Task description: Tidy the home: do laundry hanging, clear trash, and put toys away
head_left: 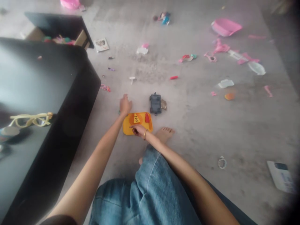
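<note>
My left hand (126,105) is on the grey floor just past the upper left edge of a yellow tray (126,128). Its fingers point away from me and look slightly apart, with nothing visible in them. A sliver of something teal (119,112) shows beside that wrist. Over the tray's front part is my right hand (139,130), its fingers curled in; whatever they may hold is hidden. On the tray lie a yellow triangular piece with dark zigzag lines (136,118) and a red piece (147,117). Beyond the tray sits a dark grey toy part (155,103), with a brownish piece (163,104) against it.
A black table (77,90) stands at left, with yellow glasses frames (32,120) on it. Behind is an open drawer (81,39) of toys. Scattered over the floor are a pink tub (226,27), a red stick (173,77), a bracelet (222,162) and a white device (280,176).
</note>
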Demonstrator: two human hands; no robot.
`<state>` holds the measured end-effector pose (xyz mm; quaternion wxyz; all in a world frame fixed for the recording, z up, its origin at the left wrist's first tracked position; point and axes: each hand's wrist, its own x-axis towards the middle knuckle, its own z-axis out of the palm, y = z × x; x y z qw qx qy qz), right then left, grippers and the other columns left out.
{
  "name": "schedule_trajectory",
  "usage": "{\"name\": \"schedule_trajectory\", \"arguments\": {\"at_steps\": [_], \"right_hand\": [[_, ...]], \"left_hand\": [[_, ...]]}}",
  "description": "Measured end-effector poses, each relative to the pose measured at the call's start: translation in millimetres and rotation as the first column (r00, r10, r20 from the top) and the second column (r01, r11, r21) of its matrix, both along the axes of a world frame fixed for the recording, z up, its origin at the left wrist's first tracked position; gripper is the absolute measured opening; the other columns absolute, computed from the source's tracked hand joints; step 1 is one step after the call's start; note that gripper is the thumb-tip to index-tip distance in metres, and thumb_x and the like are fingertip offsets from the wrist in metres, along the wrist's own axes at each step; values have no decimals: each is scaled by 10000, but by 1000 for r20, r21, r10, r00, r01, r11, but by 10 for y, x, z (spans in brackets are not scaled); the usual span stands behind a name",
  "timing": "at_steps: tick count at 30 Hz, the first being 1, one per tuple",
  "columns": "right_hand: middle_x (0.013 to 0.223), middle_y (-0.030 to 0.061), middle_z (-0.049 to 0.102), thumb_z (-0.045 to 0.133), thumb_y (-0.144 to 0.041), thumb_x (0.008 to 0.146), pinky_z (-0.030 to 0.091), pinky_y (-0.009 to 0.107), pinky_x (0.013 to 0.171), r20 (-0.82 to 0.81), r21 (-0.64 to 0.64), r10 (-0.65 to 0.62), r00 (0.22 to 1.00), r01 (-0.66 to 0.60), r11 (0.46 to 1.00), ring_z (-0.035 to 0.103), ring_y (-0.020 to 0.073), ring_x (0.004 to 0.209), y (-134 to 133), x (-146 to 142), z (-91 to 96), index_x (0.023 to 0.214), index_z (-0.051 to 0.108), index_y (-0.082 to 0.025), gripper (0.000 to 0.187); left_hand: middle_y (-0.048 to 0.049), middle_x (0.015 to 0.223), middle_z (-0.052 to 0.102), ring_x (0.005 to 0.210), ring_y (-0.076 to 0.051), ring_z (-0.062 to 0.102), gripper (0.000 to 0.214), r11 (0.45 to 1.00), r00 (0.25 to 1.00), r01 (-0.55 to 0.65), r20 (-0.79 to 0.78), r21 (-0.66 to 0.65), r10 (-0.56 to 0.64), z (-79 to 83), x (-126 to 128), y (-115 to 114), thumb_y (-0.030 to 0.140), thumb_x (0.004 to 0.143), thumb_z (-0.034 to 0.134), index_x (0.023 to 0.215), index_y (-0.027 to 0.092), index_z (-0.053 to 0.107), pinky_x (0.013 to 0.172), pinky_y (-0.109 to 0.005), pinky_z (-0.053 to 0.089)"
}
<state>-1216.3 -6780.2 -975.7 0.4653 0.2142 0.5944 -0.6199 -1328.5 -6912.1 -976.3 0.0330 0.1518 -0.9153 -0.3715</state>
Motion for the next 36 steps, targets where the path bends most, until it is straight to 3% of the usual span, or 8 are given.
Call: {"name": "schedule_trajectory", "arguments": {"at_steps": [4, 8, 12, 16, 19, 22, 26, 36], "right_hand": [[448, -65, 462, 567, -101, 886, 268, 189, 420, 46, -5, -41, 998, 42, 999, 374, 59, 387, -39, -33, 48, 704, 568, -152, 189], [450, -66, 463, 568, -98, 864, 261, 194, 430, 56, 8, -81, 995, 81, 997, 378, 62, 393, 8, -34, 56, 692, 567, -159, 182], [454, -69, 463, 552, -84, 849, 258, 191, 437, 67, 7, -113, 991, 112, 994, 371, 62, 399, 32, -46, 47, 719, 582, -157, 151], [454, -70, 462, 517, -75, 846, 259, 191, 440, 72, -4, -143, 987, 144, 990, 373, 66, 405, 26, -56, 30, 755, 599, -153, 146], [449, -65, 462, 514, -84, 842, 249, 196, 436, 72, -15, -150, 986, 151, 988, 376, 72, 408, 15, -53, 24, 747, 595, -155, 144], [453, -65, 468, 545, -91, 822, 255, 194, 437, 63, -26, -151, 987, 152, 988, 379, 71, 413, 12, -50, 34, 738, 592, -161, 119], [460, -70, 468, 543, -102, 841, 263, 192, 436, 58, -30, -153, 987, 154, 988, 377, 66, 405, 29, -55, 52, 753, 600, -161, 120], [469, -70, 468, 515, -89, 828, 281, 184, 437, 17, -33, -124, 992, 125, 992, 377, 60, 398, 63, -55, 52, 758, 584, -155, 118]], "left_hand": [[-215, 1196, 662, 1146, -319, 632, 548, 994, 963, -41, 261, -106, 67, -332, -117, -521, 143, 834, 638, 1355, 106, 469, 947, -410, 472], [-210, 1068, 695, 1069, -336, 660, 436, 995, 945, 54, 326, -85, -23, -483, -276, -569, 126, 807, 625, 1237, 122, 557, 895, -430, 479], [-177, 1062, 692, 1052, -291, 650, 438, 990, 955, 114, 285, -84, -85, -441, -333, -521, 73, 826, 521, 1258, 138, 543, 895, -387, 470], [-77, 966, 700, 933, -218, 654, 522, 952, 939, 296, 208, -83, -274, -368, 37, -432, 63, 800, 526, 1307, 188, 495, 887, -330, 477], [-92, 917, 693, 898, -243, 658, 493, 902, 898, 417, 198, -108, -392, -381, 499, -341, 28, 779, 521, 1249, 174, 543, 862, -353, 495], [-171, 1063, 676, 1076, -310, 630, 405, 903, 906, 407, 186, -141, -380, -415, 805, -285, 26, 817, 494, 1188, 159, 587, 920, -407, 485], [-182, 1169, 645, 1271, -333, 520, 347, 932, 952, 301, 15, -201, -304, -423, 801, -377, 87, 854, 544, 1187, 161, 609, 1083, -449, 390], [-98, 1024, 714, 928, -183, 695, 348, 995, 999, 46, -26, 86, -43, -672, 497, -711, 186, 878, 584, 1217, 176, 509, 843, -296, 518]]}}
